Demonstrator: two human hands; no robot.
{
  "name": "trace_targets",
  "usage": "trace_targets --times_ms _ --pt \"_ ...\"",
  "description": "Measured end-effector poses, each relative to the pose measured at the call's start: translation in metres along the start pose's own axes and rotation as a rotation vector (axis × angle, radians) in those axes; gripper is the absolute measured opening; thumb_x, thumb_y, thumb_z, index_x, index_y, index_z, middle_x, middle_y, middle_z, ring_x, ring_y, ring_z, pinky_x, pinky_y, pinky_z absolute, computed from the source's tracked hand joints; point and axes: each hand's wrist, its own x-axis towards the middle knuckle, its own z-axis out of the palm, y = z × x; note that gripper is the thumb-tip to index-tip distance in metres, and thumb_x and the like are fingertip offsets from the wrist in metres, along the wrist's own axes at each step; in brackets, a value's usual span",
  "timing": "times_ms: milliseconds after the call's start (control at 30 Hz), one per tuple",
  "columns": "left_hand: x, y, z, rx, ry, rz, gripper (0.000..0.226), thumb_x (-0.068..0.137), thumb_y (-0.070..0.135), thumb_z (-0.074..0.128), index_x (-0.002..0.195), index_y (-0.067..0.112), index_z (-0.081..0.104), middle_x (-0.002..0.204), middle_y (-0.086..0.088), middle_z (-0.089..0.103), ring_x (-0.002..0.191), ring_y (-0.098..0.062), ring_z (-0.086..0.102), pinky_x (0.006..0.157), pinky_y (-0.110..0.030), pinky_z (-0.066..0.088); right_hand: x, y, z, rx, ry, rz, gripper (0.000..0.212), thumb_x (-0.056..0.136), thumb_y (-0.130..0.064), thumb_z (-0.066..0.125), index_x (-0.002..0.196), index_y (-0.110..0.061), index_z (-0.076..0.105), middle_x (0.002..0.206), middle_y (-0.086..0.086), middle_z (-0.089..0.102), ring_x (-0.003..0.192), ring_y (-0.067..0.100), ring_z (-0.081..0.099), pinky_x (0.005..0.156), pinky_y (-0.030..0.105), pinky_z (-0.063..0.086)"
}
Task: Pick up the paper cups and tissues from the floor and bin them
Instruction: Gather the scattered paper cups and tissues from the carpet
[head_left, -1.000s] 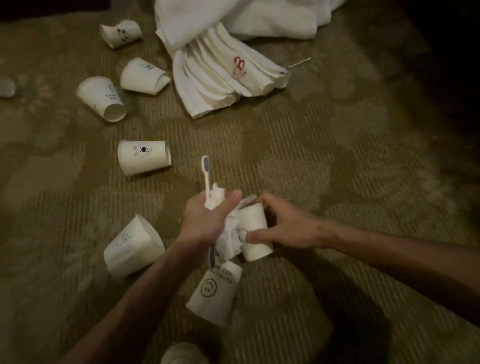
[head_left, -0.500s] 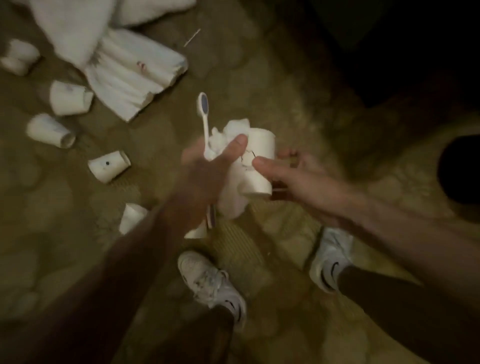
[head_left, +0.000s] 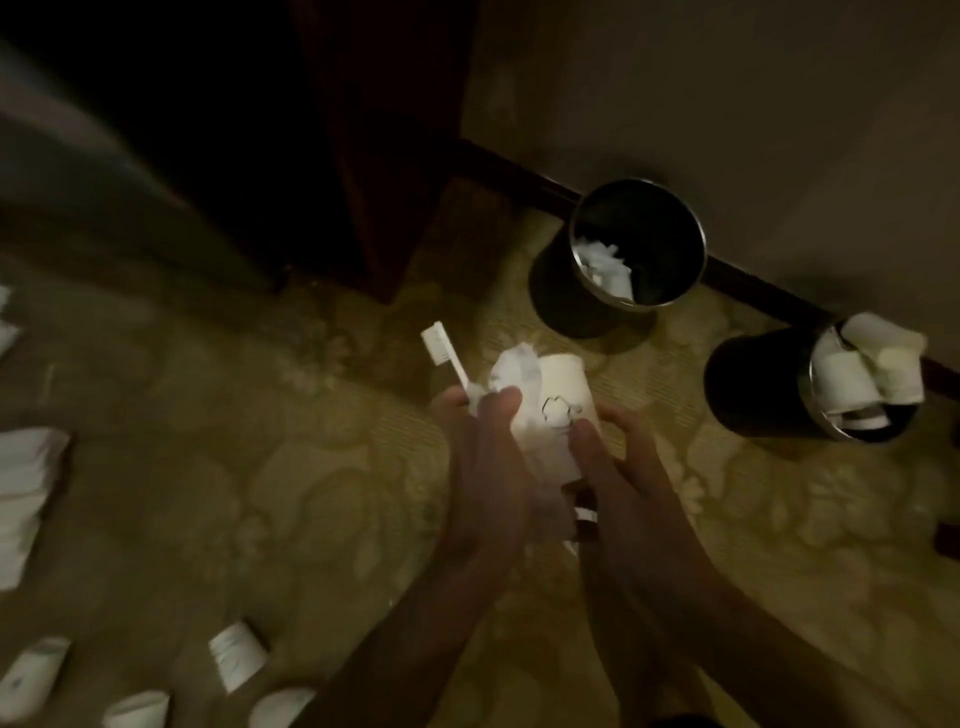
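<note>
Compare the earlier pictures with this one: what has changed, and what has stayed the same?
The load was carried from the littered carpet toward two bins by the wall. Nothing let go: left hand grips toothbrush and tissue, right hand the cup.

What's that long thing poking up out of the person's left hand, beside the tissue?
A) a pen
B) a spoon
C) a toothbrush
C: bristles show on the head of the toothbrush, which the left hand grips together with the crumpled tissue.
</note>
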Motion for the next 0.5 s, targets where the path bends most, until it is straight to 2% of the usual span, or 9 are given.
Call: trace_targets --times_ms 67,133,167,233,267,333,433,500 --pt "0.029 -0.002 0.055 0.053 -0.024 -0.012 0.033 0.100 0.037 0.045 0.129 0.025 0.036 0.117 -0.008 0.059 0.099 -0.025 0.064 0.070 -0.036 0.058 0.036 -0.007 -0.035 0.044 0.038 -0.013 0.034 0.097 -0.039 0.045 0.132 -0.037 0.043 0.109 0.000 0.070 0.087 0.017 0.074 0.064 0.038 0.062" --pt "0.070 -0.003 0.107 0.205 -0.026 0.015 0.025 0.102 0.031 0.042 0.126 0.025 0.037 0.110 -0.001 0.056 0.092 -0.015 0.060 0.058 -0.020 0.054 0.077 -0.018 -0.069 0.084 0.038 -0.019 0.034 0.100 -0.039 0.040 0.134 -0.036 0.040 0.111 -0.001 0.069 0.089 0.018 0.074 0.063 0.039 0.062" --pt "0.091 -0.002 0.133 0.280 -0.032 0.028 0.024 0.102 0.030 0.043 0.125 0.026 0.036 0.110 -0.002 0.055 0.091 -0.015 0.059 0.058 -0.021 0.054 0.099 -0.024 -0.086 0.102 0.033 -0.016 0.034 0.101 -0.039 0.039 0.135 -0.035 0.040 0.112 -0.002 0.068 0.089 0.017 0.074 0.061 0.037 0.062" --pt "0.135 -0.003 0.179 0.405 -0.083 0.066 0.025 0.102 0.031 0.043 0.124 0.023 0.034 0.116 -0.007 0.053 0.099 -0.022 0.059 0.074 -0.037 0.057 0.148 -0.035 -0.117 0.099 0.027 -0.008 0.034 0.103 -0.038 0.038 0.136 -0.031 0.040 0.114 -0.002 0.067 0.090 0.017 0.074 0.060 0.035 0.061" --pt "0.157 -0.004 0.200 0.452 -0.104 0.089 0.025 0.102 0.031 0.043 0.124 0.022 0.033 0.117 -0.008 0.053 0.101 -0.023 0.059 0.078 -0.040 0.056 0.175 -0.041 -0.131 0.094 0.027 0.009 0.035 0.104 -0.038 0.039 0.137 -0.029 0.041 0.114 0.000 0.067 0.089 0.018 0.074 0.059 0.034 0.061" --pt "0.206 -0.004 0.235 0.503 -0.099 0.117 0.027 0.102 0.031 0.044 0.125 0.020 0.033 0.115 -0.006 0.052 0.102 -0.023 0.060 0.078 -0.038 0.055 0.230 -0.050 -0.152 0.088 0.021 0.068 0.037 0.104 -0.040 0.040 0.139 -0.030 0.041 0.117 0.003 0.066 0.086 0.021 0.074 0.058 0.033 0.060" --pt "0.278 -0.003 0.273 0.500 -0.098 -0.011 0.047 0.096 0.038 0.047 0.136 0.015 0.037 0.117 -0.010 0.060 0.101 -0.027 0.064 0.082 -0.045 0.058 0.305 -0.058 -0.174 -0.034 0.007 0.151 0.047 0.102 -0.048 0.041 0.145 -0.033 0.032 0.111 -0.001 0.061 0.078 0.018 0.071 0.054 0.028 0.059" --pt "0.317 -0.004 0.286 0.546 -0.060 -0.133 0.045 0.097 0.038 0.048 0.132 0.011 0.047 0.111 -0.013 0.066 0.095 -0.030 0.068 0.079 -0.048 0.060 0.343 -0.060 -0.184 -0.113 0.000 0.188 0.050 0.101 -0.050 0.041 0.146 -0.032 0.031 0.099 -0.008 0.056 0.075 0.013 0.065 0.051 0.025 0.059"
